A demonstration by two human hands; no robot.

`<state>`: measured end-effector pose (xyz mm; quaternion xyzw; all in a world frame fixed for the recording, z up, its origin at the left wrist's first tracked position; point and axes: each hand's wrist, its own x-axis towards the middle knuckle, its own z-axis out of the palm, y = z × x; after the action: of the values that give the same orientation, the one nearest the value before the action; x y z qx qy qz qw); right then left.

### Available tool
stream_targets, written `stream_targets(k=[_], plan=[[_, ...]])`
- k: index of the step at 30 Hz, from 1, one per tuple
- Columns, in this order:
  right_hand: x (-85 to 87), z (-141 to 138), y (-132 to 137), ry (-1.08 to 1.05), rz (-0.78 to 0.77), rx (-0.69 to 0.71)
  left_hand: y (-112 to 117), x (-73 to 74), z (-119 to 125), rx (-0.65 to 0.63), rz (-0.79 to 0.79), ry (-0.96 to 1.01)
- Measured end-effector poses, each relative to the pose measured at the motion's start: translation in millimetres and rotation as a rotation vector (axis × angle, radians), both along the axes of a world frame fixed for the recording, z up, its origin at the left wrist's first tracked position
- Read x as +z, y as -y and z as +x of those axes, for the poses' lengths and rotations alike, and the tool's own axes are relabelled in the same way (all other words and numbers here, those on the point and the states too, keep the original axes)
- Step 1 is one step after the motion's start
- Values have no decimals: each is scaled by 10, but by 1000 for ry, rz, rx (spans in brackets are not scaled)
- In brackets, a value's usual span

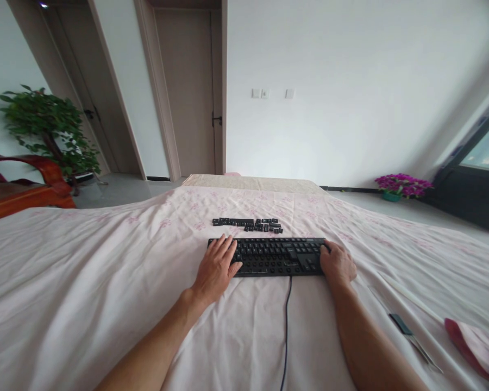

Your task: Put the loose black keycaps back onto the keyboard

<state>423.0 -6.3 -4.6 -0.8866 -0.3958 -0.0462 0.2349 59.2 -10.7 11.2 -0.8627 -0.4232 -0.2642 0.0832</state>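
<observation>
A single view is recorded from the wearer's head, directed forward and down over the cloth (106, 271). The keyboard (271, 255) is framed near, below centre; the wall (330, 136) is taken in well beyond, higher up.

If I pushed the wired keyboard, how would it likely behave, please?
The wired keyboard looks stiff, with straight edges, and unlikely to tip, lying flat. The wrinkled cloth beneath might bunch, and the cable would probably trail.
</observation>
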Motion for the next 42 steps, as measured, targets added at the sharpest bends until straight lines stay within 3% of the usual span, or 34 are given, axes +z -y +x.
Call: stream_targets(k=[5, 12, 17, 21, 24, 27, 30, 36, 42], plan=[[2, -2, 3, -7, 4, 6, 129, -93, 83, -81, -125, -106], [27, -33, 22, -3, 8, 5, 87, -98, 38, -114, -183, -109], [13, -31, 26, 3, 6, 9, 60, -102, -8, -27, -158, -69], [41, -87, 54, 64, 83, -21, 23, -97, -44, -33, -191, -90], [155, -225, 84, 167, 188, -23, -14, -75, -76, -42, -205, -81], [322, -452, 78, 250, 238, 113, -45, -76, -109, -32, -183, -45], [464, -730, -8, 232, 198, 341, -71, -112, -131, -28, -196, -42], [547, -1254, -415, 176, 59, 694, -173, -119, -211, -55, -266, 42], [516, -1569, -867, 246, -76, 771, -222, -98, -292, -109, -275, 45]])
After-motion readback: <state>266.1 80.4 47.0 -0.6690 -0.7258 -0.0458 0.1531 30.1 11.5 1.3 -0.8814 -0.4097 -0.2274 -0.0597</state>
